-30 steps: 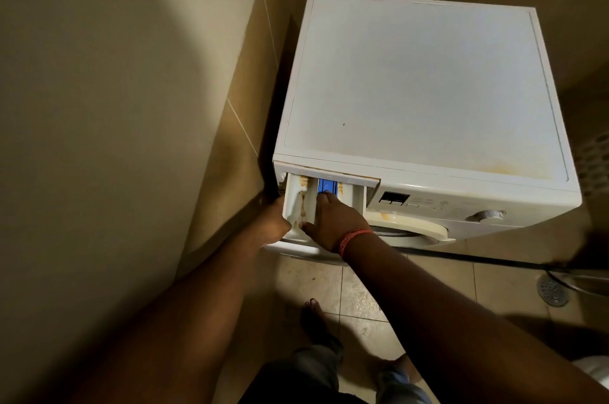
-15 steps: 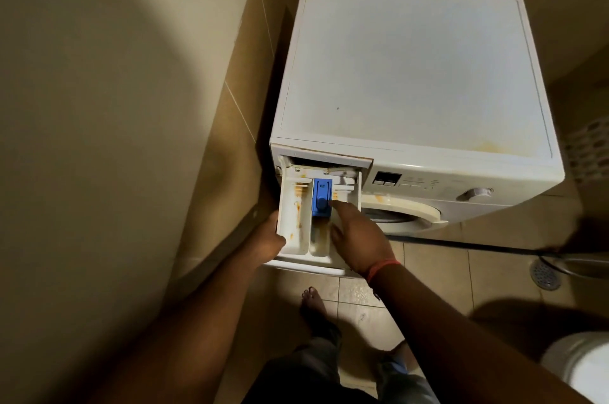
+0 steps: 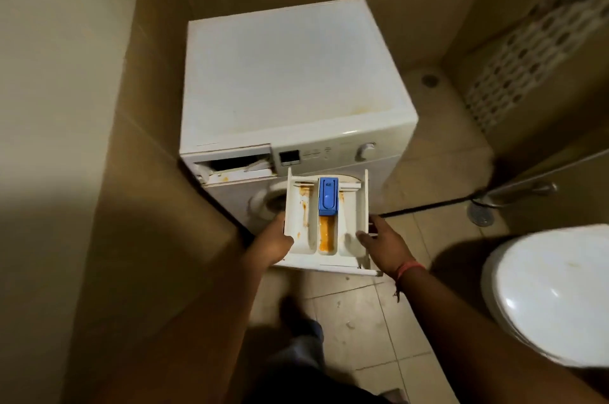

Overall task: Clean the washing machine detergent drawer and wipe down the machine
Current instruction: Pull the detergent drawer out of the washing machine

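White plastic detergent drawer (image 3: 326,225), out of its slot (image 3: 235,164).
You hold it in front of the washing machine (image 3: 286,90): your left hand (image 3: 273,243) grips its left side, your right hand (image 3: 384,243) its right; orange residue inside.

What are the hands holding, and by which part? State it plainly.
Both hold the detergent drawer, out of the washing machine. The left hand grips its left side wall near the front; the right hand grips its right side wall.

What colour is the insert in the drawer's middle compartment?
Blue insert, seen in the head view.
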A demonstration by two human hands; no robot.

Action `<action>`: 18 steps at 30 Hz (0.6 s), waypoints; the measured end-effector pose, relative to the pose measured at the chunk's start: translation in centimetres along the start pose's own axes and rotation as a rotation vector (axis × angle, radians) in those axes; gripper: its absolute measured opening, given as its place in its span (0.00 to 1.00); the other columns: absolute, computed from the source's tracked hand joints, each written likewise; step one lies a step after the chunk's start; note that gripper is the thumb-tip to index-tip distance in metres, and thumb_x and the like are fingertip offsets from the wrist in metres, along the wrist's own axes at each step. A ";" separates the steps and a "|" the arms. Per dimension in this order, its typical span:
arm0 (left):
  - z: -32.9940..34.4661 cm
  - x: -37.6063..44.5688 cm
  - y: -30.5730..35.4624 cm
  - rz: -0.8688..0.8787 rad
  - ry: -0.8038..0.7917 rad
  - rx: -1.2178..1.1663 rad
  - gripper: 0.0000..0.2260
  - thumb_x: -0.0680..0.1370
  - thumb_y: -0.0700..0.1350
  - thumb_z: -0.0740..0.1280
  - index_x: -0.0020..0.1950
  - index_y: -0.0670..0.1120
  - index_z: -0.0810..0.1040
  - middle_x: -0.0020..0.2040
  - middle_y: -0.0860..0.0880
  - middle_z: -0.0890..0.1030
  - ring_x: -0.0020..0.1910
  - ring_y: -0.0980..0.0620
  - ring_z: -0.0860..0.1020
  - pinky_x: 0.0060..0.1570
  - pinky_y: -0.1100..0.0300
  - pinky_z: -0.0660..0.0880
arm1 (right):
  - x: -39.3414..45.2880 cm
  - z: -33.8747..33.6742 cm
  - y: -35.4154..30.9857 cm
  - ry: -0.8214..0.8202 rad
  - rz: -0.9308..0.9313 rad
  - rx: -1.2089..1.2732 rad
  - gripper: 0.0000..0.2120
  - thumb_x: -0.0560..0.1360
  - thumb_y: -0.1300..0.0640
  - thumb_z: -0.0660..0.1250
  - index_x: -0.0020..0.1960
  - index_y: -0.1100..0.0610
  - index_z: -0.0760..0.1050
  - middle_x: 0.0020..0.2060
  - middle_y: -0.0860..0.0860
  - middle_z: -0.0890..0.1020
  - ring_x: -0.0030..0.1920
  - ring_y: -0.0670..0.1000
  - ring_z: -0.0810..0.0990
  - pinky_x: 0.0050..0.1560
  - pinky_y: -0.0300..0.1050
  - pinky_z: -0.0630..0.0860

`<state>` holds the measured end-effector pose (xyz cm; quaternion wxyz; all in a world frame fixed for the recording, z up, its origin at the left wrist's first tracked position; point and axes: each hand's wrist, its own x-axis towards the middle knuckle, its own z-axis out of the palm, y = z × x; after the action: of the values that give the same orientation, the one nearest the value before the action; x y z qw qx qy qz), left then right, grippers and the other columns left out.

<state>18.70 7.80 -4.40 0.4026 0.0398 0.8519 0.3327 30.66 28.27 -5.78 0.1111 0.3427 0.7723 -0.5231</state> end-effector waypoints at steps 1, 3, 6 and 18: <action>1.7 -0.5 1.5 0.035 -0.002 0.030 0.29 0.80 0.35 0.58 0.78 0.55 0.57 0.71 0.48 0.71 0.55 0.46 0.75 0.36 0.61 0.73 | -1.2 -1.8 1.2 0.022 0.030 0.053 0.17 0.79 0.54 0.64 0.67 0.50 0.69 0.56 0.51 0.80 0.47 0.53 0.81 0.38 0.42 0.76; 4.8 -1.5 4.0 0.094 -0.004 0.087 0.29 0.80 0.35 0.59 0.78 0.53 0.59 0.70 0.48 0.72 0.54 0.48 0.74 0.36 0.61 0.73 | -3.4 -4.8 3.6 0.060 0.074 0.150 0.17 0.79 0.54 0.64 0.68 0.48 0.69 0.52 0.51 0.81 0.46 0.55 0.82 0.34 0.45 0.79; 10.9 -3.7 8.1 0.165 -0.059 0.162 0.28 0.79 0.36 0.62 0.77 0.54 0.60 0.67 0.48 0.74 0.53 0.49 0.75 0.37 0.61 0.75 | -7.7 -10.2 8.4 0.125 0.119 0.303 0.18 0.79 0.56 0.63 0.68 0.47 0.69 0.50 0.54 0.81 0.39 0.56 0.81 0.32 0.46 0.78; 35.1 -12.8 22.7 0.428 -0.419 0.297 0.23 0.77 0.33 0.62 0.70 0.47 0.70 0.57 0.45 0.79 0.51 0.44 0.80 0.43 0.51 0.79 | -25.0 -26.5 25.5 0.625 0.264 0.698 0.16 0.79 0.60 0.63 0.65 0.54 0.73 0.49 0.58 0.83 0.47 0.62 0.82 0.49 0.58 0.79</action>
<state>47.74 39.90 1.70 0.4800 0.3437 0.7620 0.2662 70.58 46.87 0.17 -0.1824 0.5953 0.4973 -0.6042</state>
